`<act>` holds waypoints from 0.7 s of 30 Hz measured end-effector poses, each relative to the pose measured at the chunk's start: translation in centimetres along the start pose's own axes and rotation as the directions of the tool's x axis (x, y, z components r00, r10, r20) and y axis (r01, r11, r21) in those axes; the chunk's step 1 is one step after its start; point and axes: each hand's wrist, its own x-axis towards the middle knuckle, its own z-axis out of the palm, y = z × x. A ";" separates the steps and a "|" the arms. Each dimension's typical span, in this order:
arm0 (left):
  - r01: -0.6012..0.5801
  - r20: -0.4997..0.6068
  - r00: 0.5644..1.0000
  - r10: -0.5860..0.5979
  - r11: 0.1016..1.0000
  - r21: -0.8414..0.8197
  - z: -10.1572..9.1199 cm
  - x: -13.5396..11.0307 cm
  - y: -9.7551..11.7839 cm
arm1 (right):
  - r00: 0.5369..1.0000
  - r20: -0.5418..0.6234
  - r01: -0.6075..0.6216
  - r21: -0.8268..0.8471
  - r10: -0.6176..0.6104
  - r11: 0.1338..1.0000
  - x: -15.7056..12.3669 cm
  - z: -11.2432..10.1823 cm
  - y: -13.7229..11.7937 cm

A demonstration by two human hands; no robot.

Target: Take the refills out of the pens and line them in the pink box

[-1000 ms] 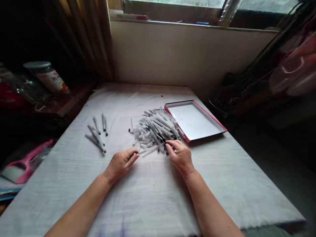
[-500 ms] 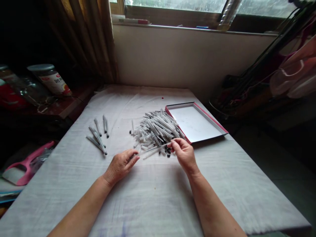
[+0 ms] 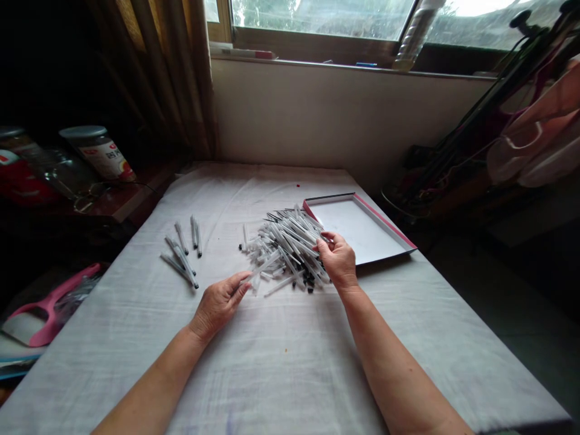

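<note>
1. One left hand (image 3: 219,303), grip pinched on one clear tube (image 3: 267,264).
2. One right hand (image 3: 338,261), fingers curled at the pile's right side; I cannot tell whether its grip holds anything.
3. One pile of pen parts (image 3: 290,238), too many to count, mid-surface (image 3: 281,380).
4. At least five pens (image 3: 183,260) toward the surface's left edge.
5. One tray (image 3: 369,226) by the right edge.
6. One red bit (image 3: 298,185) near the far edge.
</note>
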 end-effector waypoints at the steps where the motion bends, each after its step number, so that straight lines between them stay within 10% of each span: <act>1: -0.014 -0.005 1.000 0.014 1.000 0.003 0.0 0.0 0.1 | 1.000 -0.001 0.020 -0.072 -0.020 0.997 -0.2 -0.3 -0.1; 6: -0.130 -0.048 0.990 0.132 0.991 0.032 0.4 0.0 1.2 | 0.975 0.203 0.114 -0.113 -0.089 0.987 -2.5 -1.3 -1.7; 11: -0.256 -0.036 0.965 0.260 0.963 0.082 0.8 -0.2 2.3 | 0.822 0.569 0.023 0.021 -0.031 0.999 -4.8 0.2 -2.8; 21: -0.200 0.130 0.975 0.179 0.966 0.163 -0.8 0.5 2.2 | 0.792 0.608 -0.036 0.143 -0.059 0.989 -5.2 0.2 -2.7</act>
